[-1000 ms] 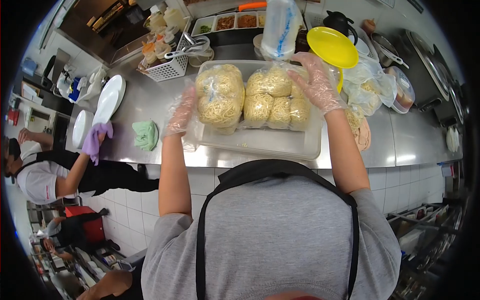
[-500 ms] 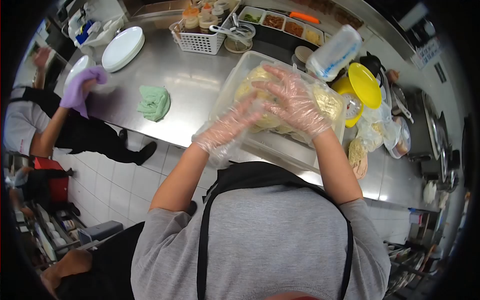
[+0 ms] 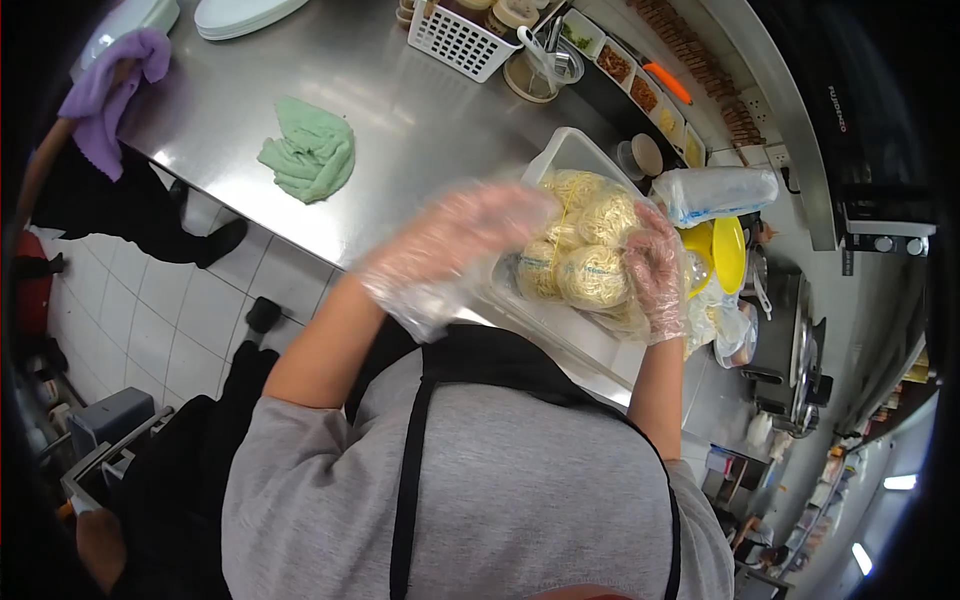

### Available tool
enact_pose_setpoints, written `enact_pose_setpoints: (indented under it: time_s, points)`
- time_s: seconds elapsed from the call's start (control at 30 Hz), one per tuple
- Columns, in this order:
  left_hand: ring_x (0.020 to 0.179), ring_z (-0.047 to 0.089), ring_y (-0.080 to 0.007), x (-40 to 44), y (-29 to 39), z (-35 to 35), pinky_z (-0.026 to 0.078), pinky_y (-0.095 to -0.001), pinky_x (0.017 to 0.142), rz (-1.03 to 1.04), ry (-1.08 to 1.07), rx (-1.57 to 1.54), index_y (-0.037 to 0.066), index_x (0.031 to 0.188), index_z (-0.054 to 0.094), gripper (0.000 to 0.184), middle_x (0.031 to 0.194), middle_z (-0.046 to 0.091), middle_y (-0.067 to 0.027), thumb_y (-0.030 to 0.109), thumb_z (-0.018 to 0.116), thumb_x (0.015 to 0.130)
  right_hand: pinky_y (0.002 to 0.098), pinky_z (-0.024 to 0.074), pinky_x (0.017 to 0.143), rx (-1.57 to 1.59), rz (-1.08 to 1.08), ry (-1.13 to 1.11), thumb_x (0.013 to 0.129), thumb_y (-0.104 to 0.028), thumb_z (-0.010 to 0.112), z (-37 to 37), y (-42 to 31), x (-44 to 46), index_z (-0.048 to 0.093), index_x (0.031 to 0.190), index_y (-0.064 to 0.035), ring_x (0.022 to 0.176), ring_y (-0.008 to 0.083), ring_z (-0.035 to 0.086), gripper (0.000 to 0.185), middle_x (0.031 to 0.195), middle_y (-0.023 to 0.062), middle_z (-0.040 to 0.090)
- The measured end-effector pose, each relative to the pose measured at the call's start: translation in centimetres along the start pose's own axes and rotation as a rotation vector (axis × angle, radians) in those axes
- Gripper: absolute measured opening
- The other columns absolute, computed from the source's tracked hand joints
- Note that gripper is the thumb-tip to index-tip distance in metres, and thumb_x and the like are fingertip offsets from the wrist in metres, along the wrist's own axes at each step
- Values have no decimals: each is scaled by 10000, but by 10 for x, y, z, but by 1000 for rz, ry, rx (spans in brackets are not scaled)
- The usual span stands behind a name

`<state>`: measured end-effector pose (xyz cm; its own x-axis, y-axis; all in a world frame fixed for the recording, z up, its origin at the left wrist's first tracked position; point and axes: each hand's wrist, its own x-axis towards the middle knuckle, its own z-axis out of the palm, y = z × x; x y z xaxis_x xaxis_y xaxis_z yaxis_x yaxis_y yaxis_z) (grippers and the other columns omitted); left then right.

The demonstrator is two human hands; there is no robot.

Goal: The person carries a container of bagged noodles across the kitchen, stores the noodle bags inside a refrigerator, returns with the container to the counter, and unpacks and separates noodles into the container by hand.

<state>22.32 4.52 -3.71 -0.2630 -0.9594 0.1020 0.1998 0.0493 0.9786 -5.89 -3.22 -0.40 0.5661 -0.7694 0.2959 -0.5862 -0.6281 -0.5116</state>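
Several bundles of yellow noodles [image 3: 595, 277] lie in a clear plastic bag inside a translucent plastic tub [image 3: 560, 150] on the steel counter. My right hand [image 3: 657, 265], in a clear disposable glove, curls its fingers on the right side of the bag and grips it. Also gloved, my left hand [image 3: 465, 235] is raised over the tub's left edge, left of the noodles. It is smeared by motion, so its fingers do not show clearly, and I see nothing in it.
A crumpled green cloth [image 3: 308, 150] lies on the counter to the left. Behind it are a white basket [image 3: 462, 42] and stacked plates [image 3: 245, 15]. A plastic-wrapped package [image 3: 715, 195] and a yellow scale [image 3: 728, 255] stand right of the tub. A co-worker holds a purple cloth [image 3: 115, 95].
My hands have moved apart: the left lifted off leftward, the right shifted to the bag's right side. The noodle bundles now show more fully. The camera view has turned and shifted.
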Motion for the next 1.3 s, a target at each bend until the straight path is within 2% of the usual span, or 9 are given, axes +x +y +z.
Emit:
enact_pose_setpoints:
  time_s: [0.17,0.27,0.3,0.37,0.47,0.7,0.77,0.97,1.3]
  points:
    - [899,577,-141,-18,2,-74,466,-275,749,-67,532,-79,43,1114,550,368,992,607,-88,306,550,856,388,321,982,78,108,61,742,-80,595,6,3,-8,559,830,-78,1199,289,379,95,1249,130,459]
    - [890,564,-135,-20,-26,-102,460,-266,746,-60,612,-186,38,1134,526,377,1011,590,-81,310,521,872,379,327,972,101,151,95,749,-82,584,8,3,-12,557,827,-75,1202,278,373,84,1252,146,452]
    - [890,564,-135,-19,-35,-107,460,-266,746,-63,601,-194,38,1134,526,377,1011,590,-81,310,521,872,379,329,967,102,166,86,753,-83,578,8,3,-13,553,832,-74,1199,277,374,83,1258,156,443]
    - [900,552,-132,-12,-51,-113,457,-260,755,9,483,-576,41,1180,476,414,1044,562,-72,337,482,890,380,332,962,96,191,83,757,-84,572,9,2,-14,548,836,-72,1196,276,375,83,1264,166,434]
    - [916,547,-138,7,-65,-114,466,-264,761,3,308,-782,48,1215,426,444,1069,538,-73,360,450,902,377,333,958,122,200,112,758,-72,559,10,1,-15,538,841,-69,1182,273,387,86,1277,178,415]
    - [945,553,-170,38,-87,-115,482,-295,774,-37,217,-848,36,1236,396,493,1091,536,-100,401,420,906,396,301,981,115,237,102,746,-58,545,9,8,-18,513,833,-82,1177,276,383,95,1294,177,405]
    - [996,546,-212,43,-102,-120,482,-329,803,69,33,-1093,26,1276,344,551,1151,511,-130,425,411,902,400,294,985,109,231,108,744,-60,544,11,9,-18,507,828,-82,1177,277,382,94,1294,177,406]
    - [1028,533,-268,52,-103,-115,481,-385,835,100,-107,-1189,-4,1318,252,650,1209,454,-192,463,402,891,402,297,983,155,299,159,743,-75,543,14,9,-20,496,810,-81,1173,282,387,82,1298,177,411]
    - [1016,537,-261,54,-105,-104,480,-378,834,13,-127,-1159,-15,1318,248,710,1194,460,-198,505,422,867,404,300,980,129,302,152,746,-86,552,12,12,-18,510,792,-75,1167,291,401,63,1256,182,448]
